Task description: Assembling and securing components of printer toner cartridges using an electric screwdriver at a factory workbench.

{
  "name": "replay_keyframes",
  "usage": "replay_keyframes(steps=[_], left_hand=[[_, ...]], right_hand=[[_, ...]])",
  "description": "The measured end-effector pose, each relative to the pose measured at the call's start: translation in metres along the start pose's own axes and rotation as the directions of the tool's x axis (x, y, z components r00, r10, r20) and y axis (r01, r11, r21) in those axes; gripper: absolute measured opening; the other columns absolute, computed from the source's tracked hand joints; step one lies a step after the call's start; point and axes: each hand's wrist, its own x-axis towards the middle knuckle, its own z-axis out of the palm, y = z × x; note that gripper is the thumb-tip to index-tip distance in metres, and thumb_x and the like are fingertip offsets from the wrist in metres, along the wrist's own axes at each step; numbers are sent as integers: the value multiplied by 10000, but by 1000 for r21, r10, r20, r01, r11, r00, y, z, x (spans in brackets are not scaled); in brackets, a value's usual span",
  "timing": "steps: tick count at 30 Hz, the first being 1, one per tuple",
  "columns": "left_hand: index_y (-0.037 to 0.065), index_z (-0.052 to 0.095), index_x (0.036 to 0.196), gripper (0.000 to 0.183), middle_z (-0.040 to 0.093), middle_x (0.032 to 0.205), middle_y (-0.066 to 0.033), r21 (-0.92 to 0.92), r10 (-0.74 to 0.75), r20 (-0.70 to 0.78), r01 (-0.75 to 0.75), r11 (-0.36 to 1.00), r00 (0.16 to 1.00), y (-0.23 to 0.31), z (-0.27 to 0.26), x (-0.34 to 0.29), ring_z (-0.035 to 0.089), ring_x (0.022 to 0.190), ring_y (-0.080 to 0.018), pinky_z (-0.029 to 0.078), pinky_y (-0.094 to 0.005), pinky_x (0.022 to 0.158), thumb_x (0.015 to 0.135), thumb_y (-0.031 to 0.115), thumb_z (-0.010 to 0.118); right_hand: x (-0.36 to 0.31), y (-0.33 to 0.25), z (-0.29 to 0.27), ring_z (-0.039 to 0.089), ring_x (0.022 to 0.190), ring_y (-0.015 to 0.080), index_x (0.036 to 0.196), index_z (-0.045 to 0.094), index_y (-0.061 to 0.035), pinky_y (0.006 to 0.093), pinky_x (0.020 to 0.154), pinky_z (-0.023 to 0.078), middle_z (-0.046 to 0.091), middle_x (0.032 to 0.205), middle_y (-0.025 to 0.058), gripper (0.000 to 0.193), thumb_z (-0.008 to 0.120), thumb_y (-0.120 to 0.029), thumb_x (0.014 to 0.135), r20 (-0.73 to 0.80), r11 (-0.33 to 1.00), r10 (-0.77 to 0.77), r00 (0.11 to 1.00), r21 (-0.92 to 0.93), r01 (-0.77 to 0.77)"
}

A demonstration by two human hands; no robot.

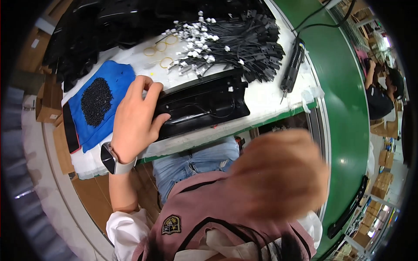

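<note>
A long black plastic housing lies along the near edge of the table, with a thin dark wire running over its glossy inner face. My left hand, wearing a watch, grips its left end: the bent fingers rest at the far side and the thumb presses on the nearer part. My right hand is raised off the table in front of my chest, close to the camera. Motion blurs it, so its fingers and anything in them cannot be made out. Left of my left hand, a heap of small black screws sits on a blue cloth.
Black cables with white connectors are piled beyond the housing, beside several yellow rubber bands. An electric screwdriver lies at the table's right. Black glossy parts fill the far left. Another person works across the green floor.
</note>
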Motion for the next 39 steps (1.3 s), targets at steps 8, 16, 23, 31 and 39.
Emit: replay_keyframes(steps=[8,16,23,31,39], left_hand=[[53,527,1036,433,593,854,-115,27,21,-84,-19,999,996,6,7,-9,599,773,-324,462,-383,619,655,75,732],[53,568,998,401,564,809,-92,60,23,-173,-12,998,985,5,13,-27,585,725,-292,457,-374,616,637,106,734],[16,589,977,363,625,878,-137,-64,-97,-486,75,995,869,15,-12,-50,612,778,-329,484,-340,681,636,-6,713],[-32,569,1130,352,632,975,-47,-628,-733,-592,378,680,335,-34,-47,-209,558,855,-112,438,-247,821,849,140,694],[-17,563,1105,251,651,995,-88,-986,-865,-166,64,154,-474,-58,43,-513,626,843,-159,498,-287,767,884,86,618]], right_hand=[[44,-44,27,422,419,63,703,622,22,209,334,261,571,661,58,123,656,-52,795,187,974,45,981,211,-84],[43,-38,5,528,420,81,836,690,53,167,375,438,636,618,86,205,657,-149,822,530,995,25,847,70,-73],[49,-36,34,424,376,50,856,685,56,186,317,291,613,588,51,194,715,-127,797,552,918,-224,803,397,-18],[17,-48,55,617,582,169,744,617,-36,246,505,473,653,702,72,71,562,2,720,432,861,-33,901,470,-193],[-62,-19,212,629,843,291,1131,599,-27,335,715,516,620,950,156,453,642,49,686,935,996,-75,347,87,-19]])
